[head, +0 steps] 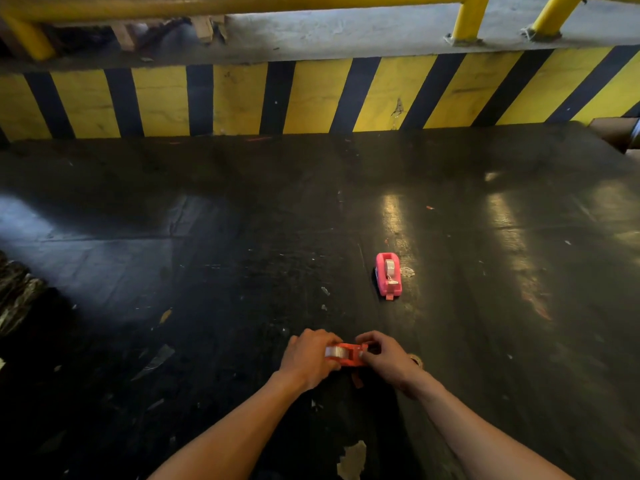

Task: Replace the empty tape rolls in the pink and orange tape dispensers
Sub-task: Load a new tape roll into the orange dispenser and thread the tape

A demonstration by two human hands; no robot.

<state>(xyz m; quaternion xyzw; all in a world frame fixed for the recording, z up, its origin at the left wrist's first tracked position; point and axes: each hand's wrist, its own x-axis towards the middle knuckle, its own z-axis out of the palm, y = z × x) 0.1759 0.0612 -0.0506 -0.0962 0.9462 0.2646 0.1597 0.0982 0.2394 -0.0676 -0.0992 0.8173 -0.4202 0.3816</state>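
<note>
At the far left edge a dark, crumpled mass [15, 292] was cut off by the frame and too dim to identify. Scraps of clear film [157, 360] lay on the scuffed black floor [207, 271] near it. The left hand [306, 358] was curled closed around one end of the orange tape dispenser [349, 355], its fingers covering much of a clear tape roll [333, 351] seated in the body; only the roll's upper arc showed. Just right of it, the right hand [384, 360] pinched the dispenser's other end with thumb and fingers closed on it, hiding the cutter end entirely. Whether the dispenser rested on the floor or was lifted clear of it could not be told. A small ring-like object [417, 360] peeked out behind the right wrist, mostly hidden. Farther away and slightly right, well apart from the hands, the pink tape dispenser [388, 275] sat on the floor with a roll in it; a small clear scrap [407, 271] lay just beside it. Behind ran a yellow-and-black striped barrier [311, 98] under a yellow rail [471, 19], and at the right edge a brown box [616, 133] was cut off.
</note>
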